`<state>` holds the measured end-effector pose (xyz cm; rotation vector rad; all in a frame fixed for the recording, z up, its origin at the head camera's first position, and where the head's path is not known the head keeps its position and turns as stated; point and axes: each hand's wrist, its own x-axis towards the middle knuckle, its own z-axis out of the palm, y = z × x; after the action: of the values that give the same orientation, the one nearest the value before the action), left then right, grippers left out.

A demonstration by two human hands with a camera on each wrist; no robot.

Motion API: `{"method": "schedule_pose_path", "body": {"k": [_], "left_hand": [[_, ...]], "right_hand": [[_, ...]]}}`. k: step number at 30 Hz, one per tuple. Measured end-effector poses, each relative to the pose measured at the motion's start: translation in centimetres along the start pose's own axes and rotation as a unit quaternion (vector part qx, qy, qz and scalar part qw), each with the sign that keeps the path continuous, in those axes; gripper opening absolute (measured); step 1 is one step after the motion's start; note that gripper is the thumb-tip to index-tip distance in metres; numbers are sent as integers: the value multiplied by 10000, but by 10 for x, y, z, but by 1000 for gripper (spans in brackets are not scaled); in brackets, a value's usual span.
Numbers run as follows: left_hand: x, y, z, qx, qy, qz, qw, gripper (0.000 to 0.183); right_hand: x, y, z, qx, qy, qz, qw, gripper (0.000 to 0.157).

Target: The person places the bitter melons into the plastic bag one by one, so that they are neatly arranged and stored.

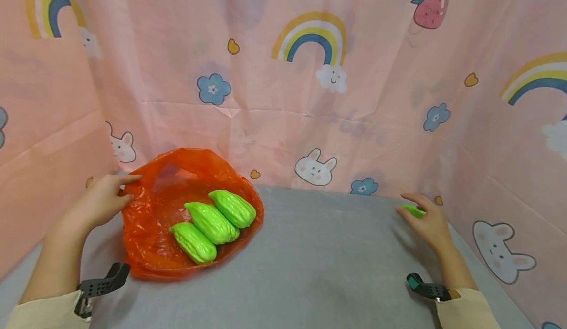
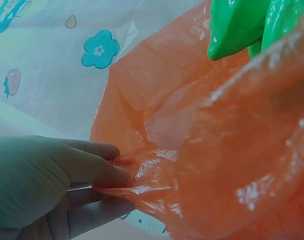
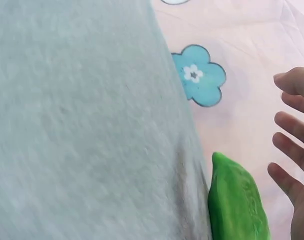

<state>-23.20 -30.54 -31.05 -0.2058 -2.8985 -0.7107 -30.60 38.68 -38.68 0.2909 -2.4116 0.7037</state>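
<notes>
At the left of the head view, my left hand pinches the rim of an orange plastic bag; the left wrist view shows the film between thumb and fingers. The bag's mouth is spread wide, and three glossy green bitter melons lie side by side in it. Far to the right, my right hand hovers over another bitter melon, partly hidden by the hand. In the right wrist view the fingers are spread beside this bitter melon, with a gap between them.
A grey cloth-covered table carries the bag and the lone bitter melon. Pink printed curtain hangs along the back and both sides, close behind the bag and close to the right hand.
</notes>
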Motion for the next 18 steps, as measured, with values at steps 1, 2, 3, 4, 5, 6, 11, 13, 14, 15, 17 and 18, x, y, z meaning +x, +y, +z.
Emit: {"method": "schedule_pose_path", "body": {"k": [1,2,3,4,5,6,11,13,14,15,17,18], "left_hand": [[0,0,0,-2,-2,-5,10000,45],[0,0,0,16,-1,-6,10000,45],[0,0,0,9,-8,-16,10000,45],[0,0,0,20,-12,-29,10000,45],[1,1,0,19,-12,-31,10000,45],[1,1,-1,11,-12,-28,10000,45],[0,3,-1,-22,-41,-76,10000,45],[-1,3,-1,-17,-43,-87,10000,45],[-1,3,-1,-29,-49,-92,9999,45],[-1,3,-1,-31,-51,-97,9999,45],[0,3,-1,-18,-29,-94,9999,45],[0,3,-1,11,-15,-100,9999,44]], "right_hand": [[0,1,-1,-3,18,20,10000,39],[0,3,-2,47,40,33,10000,39],[0,4,-4,100,76,60,9999,39],[0,5,-5,155,107,94,9998,39],[0,5,-7,191,140,107,9997,39],[1,6,-8,217,196,84,9995,39],[0,11,-13,236,418,55,9988,37],[-2,15,-14,265,393,119,9988,36],[-3,17,-15,246,348,210,9989,36],[-4,18,-17,231,291,319,9988,37],[-6,21,-19,209,131,538,9982,39],[-7,22,-20,145,20,647,9978,41]]}}
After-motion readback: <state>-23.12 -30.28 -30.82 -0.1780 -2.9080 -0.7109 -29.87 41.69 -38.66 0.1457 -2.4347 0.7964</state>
